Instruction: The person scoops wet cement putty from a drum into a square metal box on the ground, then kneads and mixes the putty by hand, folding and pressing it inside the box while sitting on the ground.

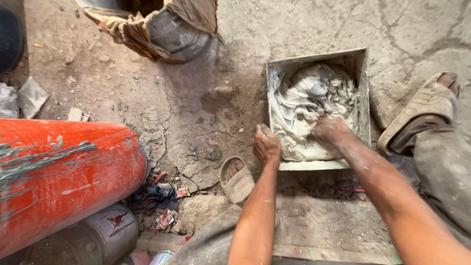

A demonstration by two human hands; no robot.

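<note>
We crouch on dirt floor (196,108). Left hand (266,144), fist closed, grips near rim of square metal tray (364,93). Right hand (331,128) pressed into grey-white putty mass (304,105) inside tray, fingers buried, cannot tell spread. Mass looks folded, lumpy; kneading seems unfinished.

Both bare forearms extend forward and downward, dusted grey. The left hand (266,144) is closed in a loose fist, knuckles up. The right hand (331,129) is farther forward, palm down, fingers curled under and hidden, wrist slightly bent.
</note>
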